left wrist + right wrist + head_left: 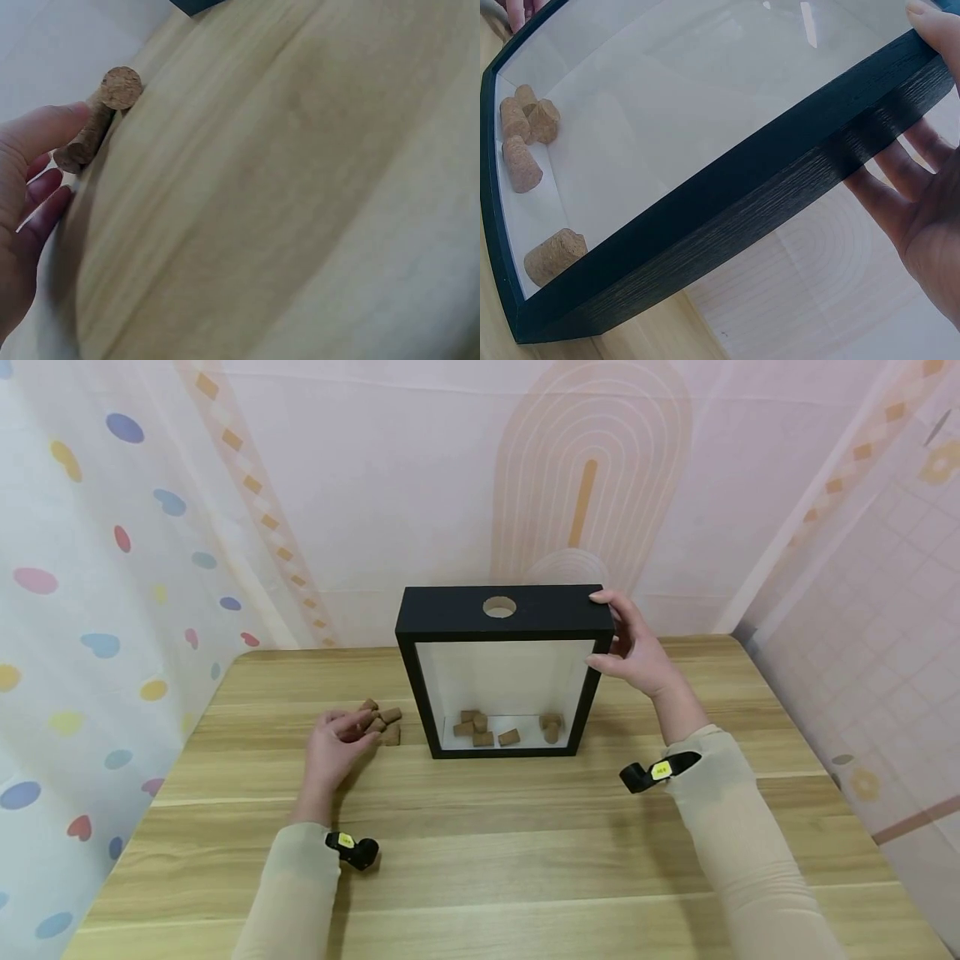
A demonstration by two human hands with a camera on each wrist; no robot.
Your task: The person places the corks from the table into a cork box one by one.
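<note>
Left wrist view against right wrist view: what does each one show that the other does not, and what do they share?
Only the left wrist view shows the left hand pinching a cork between thumb and fingers, over the wooden table.

Only the right wrist view shows the right hand with straight fingers against the side of the black frame box, its glass front, and the loose corks inside.

Both show the tabletop, corks, and a bit of the black frame.

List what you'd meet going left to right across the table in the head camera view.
Left hand → loose corks on the table → black frame box with corks inside → right hand at the box's top right corner.
</note>
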